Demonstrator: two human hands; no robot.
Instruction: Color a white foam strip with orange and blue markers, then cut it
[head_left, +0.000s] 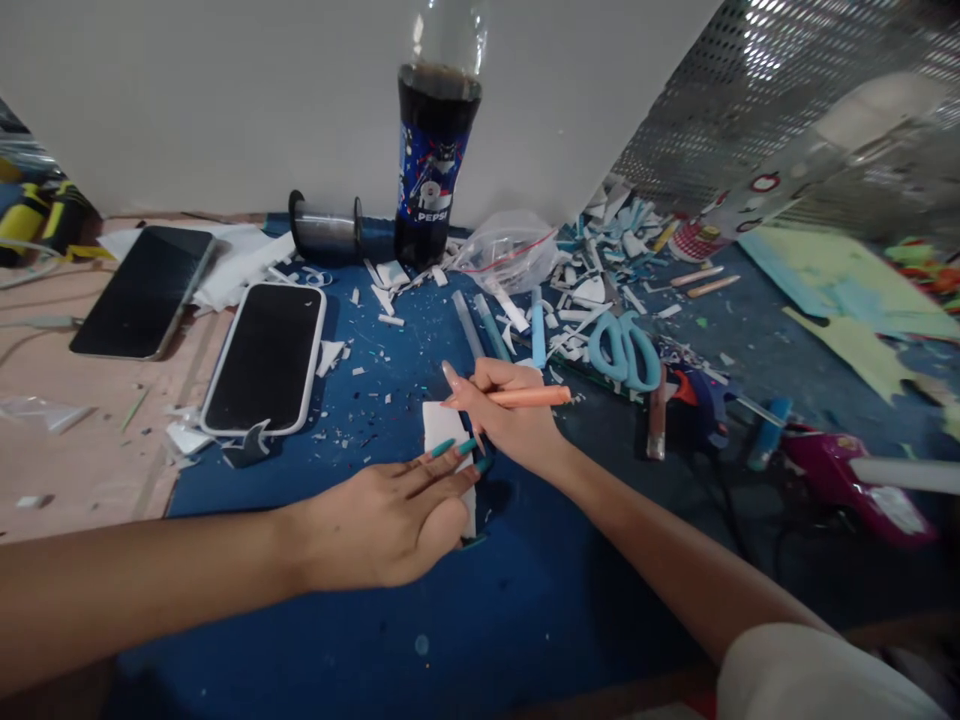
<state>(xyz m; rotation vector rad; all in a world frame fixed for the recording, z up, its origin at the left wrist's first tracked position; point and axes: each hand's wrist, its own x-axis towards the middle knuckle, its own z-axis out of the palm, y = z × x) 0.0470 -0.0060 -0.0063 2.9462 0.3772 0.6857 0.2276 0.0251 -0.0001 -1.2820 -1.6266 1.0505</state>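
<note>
A dark phone (pixel 142 292) lies well to the left of a part-filled cola bottle (pixel 431 185) with a blue label, and a second phone in a white case (pixel 262 360) rests closer to it, on its left and nearer the camera. A black-rimmed spool (pixel 326 230) sits just left of the bottle. Straight in front of the bottle, on the blue, debris-flecked counter (pixel 300 640), a person's left hand (pixel 382 520) lies flat, fingers stretched out and close together, over a white piece (pixel 436 425), pinning it without gripping. The piece is flat, plain and oblong, its far end bare, its middle hidden under the fingers and a strip of its right edge showing. Slightly to the right of the bottle's line, the right hand (pixel 521 415) is closed in a writing grip on an orange pen-like tool (pixel 536 397), slim and straight, its narrow end at the far part of the piece; whether it touches cannot be told. A clear plastic bag (pixel 517 250) lies just right of the bottle, with heaped scraps (pixel 600 240) beyond, blue-handled scissors (pixel 626 350) nearer the camera, and a magenta tool (pixel 862 480) far to the right.
</note>
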